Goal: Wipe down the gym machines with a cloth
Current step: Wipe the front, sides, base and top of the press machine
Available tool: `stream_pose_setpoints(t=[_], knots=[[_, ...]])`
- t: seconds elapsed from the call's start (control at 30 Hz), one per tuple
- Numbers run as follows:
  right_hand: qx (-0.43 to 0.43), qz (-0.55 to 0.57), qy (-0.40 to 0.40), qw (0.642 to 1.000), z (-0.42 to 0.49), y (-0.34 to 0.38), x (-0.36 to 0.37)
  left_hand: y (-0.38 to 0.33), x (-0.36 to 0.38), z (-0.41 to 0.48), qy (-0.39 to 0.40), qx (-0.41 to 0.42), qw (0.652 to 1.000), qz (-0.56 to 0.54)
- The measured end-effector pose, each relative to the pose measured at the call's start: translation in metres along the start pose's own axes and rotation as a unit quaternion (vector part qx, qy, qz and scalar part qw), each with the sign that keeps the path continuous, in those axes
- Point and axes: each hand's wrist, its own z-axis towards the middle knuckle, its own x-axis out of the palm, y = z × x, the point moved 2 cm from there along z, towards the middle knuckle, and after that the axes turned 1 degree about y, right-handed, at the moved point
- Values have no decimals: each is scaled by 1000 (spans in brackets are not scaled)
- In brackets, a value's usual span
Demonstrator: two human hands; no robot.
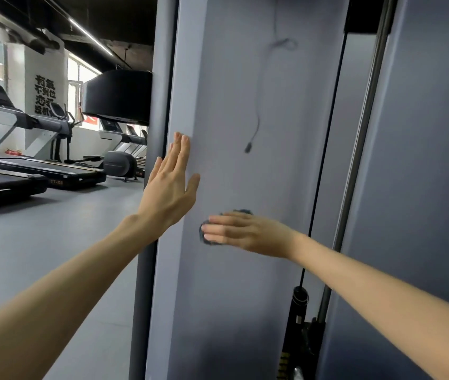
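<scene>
Here the left hand (171, 182) lies flat, fingers straight, on the grey machine panel (245, 105). At its four o'clock, the right hand (241, 231) presses a dark cloth (206, 239) flat against that panel. Treadmills (39, 165) stand at nine o'clock.

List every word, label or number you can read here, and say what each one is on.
"有氧 / 不到位 / 恋… / 没机…": black characters on the white pillar; the lower lines are partly hidden.
"TT-X8": side of the near treadmill base; the last character is uncertain.
Label on the farther machine: too blurred to read.
Red sign by the windows: too blurred to read.
</scene>
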Motion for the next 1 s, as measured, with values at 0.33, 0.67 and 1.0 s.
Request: stream_pose_setpoints(t=[0.33,0.67,1.0], knots=[[323,-12,-159,933,-17,-19,-10,-4,35,0,-97,-26,994,-41],[170,-46,-87,981,-33,-6,-8,0,53,0,-189,1,982,-21],[22,64,-2,998,-61,105,56,1,58,-3,-223,8,975,0]])
